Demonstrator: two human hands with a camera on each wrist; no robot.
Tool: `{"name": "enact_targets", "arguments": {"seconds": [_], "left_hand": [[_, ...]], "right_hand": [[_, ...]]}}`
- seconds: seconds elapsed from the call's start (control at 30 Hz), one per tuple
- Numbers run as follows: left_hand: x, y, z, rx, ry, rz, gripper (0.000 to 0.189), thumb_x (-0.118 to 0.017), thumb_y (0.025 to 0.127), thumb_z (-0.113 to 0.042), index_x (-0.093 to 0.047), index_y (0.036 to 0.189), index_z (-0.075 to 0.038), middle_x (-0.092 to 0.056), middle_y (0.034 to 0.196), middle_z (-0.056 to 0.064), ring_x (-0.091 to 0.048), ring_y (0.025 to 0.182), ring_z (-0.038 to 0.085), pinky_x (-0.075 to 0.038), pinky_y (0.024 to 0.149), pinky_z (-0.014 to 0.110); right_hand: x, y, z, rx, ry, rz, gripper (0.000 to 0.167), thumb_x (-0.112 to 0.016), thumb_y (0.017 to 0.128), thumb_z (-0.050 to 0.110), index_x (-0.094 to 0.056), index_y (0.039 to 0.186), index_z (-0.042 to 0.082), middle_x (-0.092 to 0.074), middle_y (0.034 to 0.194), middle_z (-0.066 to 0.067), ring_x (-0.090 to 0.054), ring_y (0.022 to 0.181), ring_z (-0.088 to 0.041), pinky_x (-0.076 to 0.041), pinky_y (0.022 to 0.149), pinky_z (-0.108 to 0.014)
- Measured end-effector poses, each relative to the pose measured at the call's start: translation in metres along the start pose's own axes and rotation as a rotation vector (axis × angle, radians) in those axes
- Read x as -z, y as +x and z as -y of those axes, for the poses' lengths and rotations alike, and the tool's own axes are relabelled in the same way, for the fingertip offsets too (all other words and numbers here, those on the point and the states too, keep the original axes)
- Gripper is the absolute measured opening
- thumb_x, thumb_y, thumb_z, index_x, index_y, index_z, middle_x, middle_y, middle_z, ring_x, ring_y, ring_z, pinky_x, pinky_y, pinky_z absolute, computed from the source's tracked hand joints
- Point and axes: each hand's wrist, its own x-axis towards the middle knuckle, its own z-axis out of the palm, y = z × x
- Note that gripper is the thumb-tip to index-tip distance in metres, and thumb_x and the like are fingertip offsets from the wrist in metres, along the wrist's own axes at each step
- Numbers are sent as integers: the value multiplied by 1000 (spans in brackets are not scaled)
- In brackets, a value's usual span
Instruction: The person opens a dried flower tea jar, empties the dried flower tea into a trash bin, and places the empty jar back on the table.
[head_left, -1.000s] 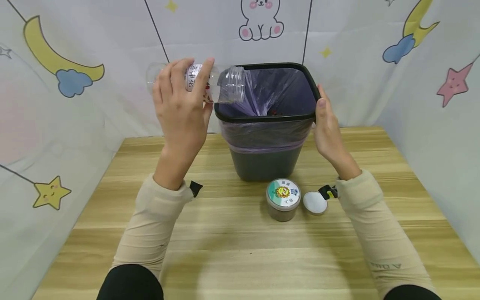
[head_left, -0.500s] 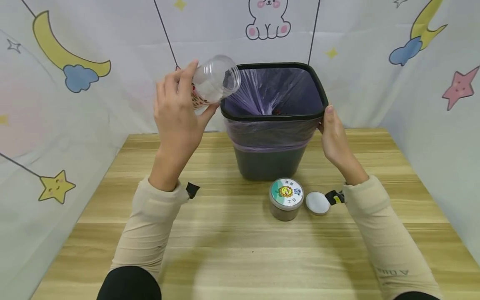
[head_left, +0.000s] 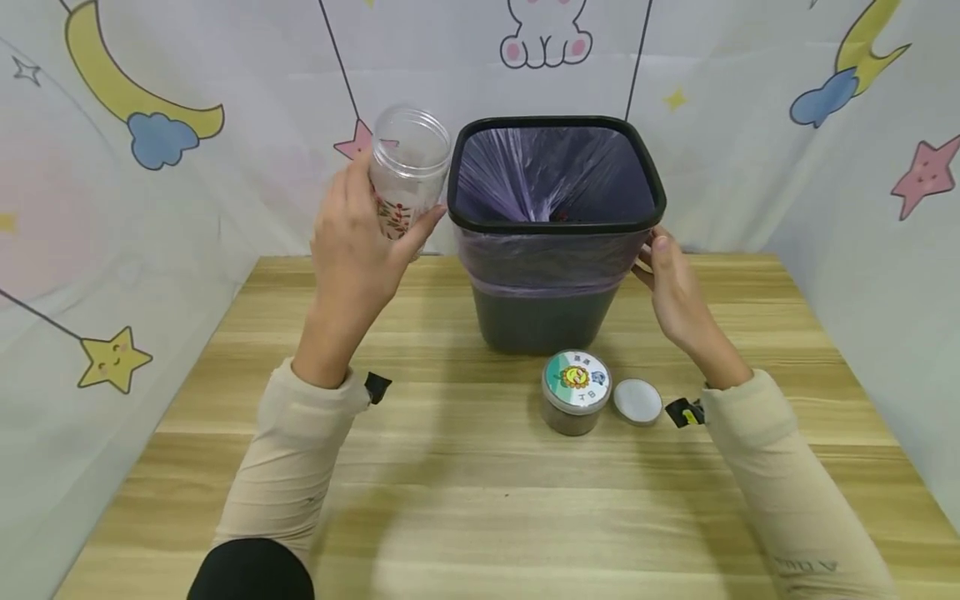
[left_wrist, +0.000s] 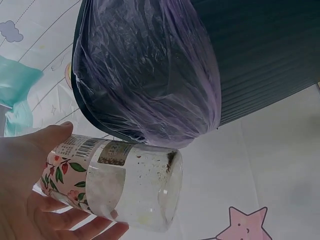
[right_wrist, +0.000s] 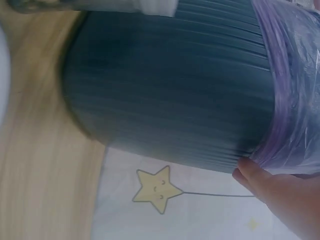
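Left hand: fingers and thumb round the jar
Jar: clear, mouth up, raised just left of the bin
Right hand: fingers loose, touching the bin's side
Bin: near the desk's far edge
Tub: before the bin

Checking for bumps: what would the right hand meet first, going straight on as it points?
Probably the bin, high on its side; the right hand looks in or near contact, depth unclear.
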Motion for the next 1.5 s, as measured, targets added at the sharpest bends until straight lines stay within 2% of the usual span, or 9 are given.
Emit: {"name": "enact_targets", "arguments": {"seconds": [0.17, 0.47, 0.57, 0.77, 0.9, 1.1, 1.27, 1.37, 1.5], "left_hand": [[-1, -8, 7, 24, -81, 71, 79, -79, 81, -50, -51, 137, -1, -61, 118, 14, -58, 105, 30, -49, 88, 44], [2, -26, 16, 124, -252, 214, 73, -81, 83, -43, -49, 134, -2, -60, 122, 11, -61, 105, 26, -56, 80, 39], [1, -34, 19, 144, -294, 251, 72, -81, 84, -41, -48, 135, -2, -60, 124, 11, -61, 106, 26, -56, 80, 41], [-7, -55, 27, 175, -344, 330, 72, -80, 85, -39, -46, 137, -2, -59, 127, 11, -60, 111, 27, -56, 83, 44], [-11, -71, 32, 197, -382, 371, 71, -79, 86, -37, -45, 139, -4, -57, 129, 10, -57, 114, 27, -54, 87, 47], [-17, -94, 38, 239, -462, 434, 71, -79, 87, -34, -41, 141, -5, -55, 131, 9, -55, 118, 27, -52, 91, 51], [-21, -110, 46, 241, -492, 480, 74, -78, 88, -32, -38, 144, -7, -53, 134, 9, -52, 125, 27, -50, 94, 53], [-24, -120, 49, 250, -482, 513, 77, -78, 88, -33, -36, 146, -8, -51, 135, 9, -50, 127, 26, -50, 94, 53], [-29, -132, 50, 266, -478, 545, 80, -79, 87, -35, -35, 148, -7, -52, 136, 10, -51, 127, 27, -50, 95, 51]], "right_hand": [[2, -9, -4, -42, -24, 58, 66, -24, 108, 47, -12, 160, 9, -17, 162, -22, -25, 143, -46, -28, 113, -49], [0, -32, -15, -126, -153, 144, 57, -31, 110, 27, -18, 156, -5, -27, 156, -27, -36, 139, -44, -37, 108, -48], [1, -40, -20, -117, -158, 174, 56, -34, 110, 23, -17, 156, -3, -28, 156, -27, -35, 138, -45, -39, 107, -41], [2, -53, -29, -117, -190, 215, 58, -44, 108, 16, -19, 156, -3, -31, 155, -27, -38, 137, -46, -40, 100, -16], [2, -61, -32, -147, -211, 222, 59, -47, 107, 16, -21, 155, -4, -35, 152, -28, -39, 136, -46, -38, 98, -10], [-1, -73, -34, -173, -201, 240, 57, -47, 107, 16, -24, 155, -3, -39, 150, -28, -40, 136, -44, -38, 97, -10], [-3, -80, -35, -194, -219, 290, 57, -49, 106, 17, -26, 155, -1, -42, 148, -27, -41, 136, -41, -38, 98, -12], [-3, -84, -37, -202, -221, 328, 58, -52, 105, 15, -26, 155, -1, -42, 148, -26, -42, 135, -43, -41, 105, -26], [-4, -91, -40, -216, -173, 375, 65, -58, 101, 9, -24, 155, -2, -39, 149, -29, -42, 134, -46, -37, 107, -46]]}}
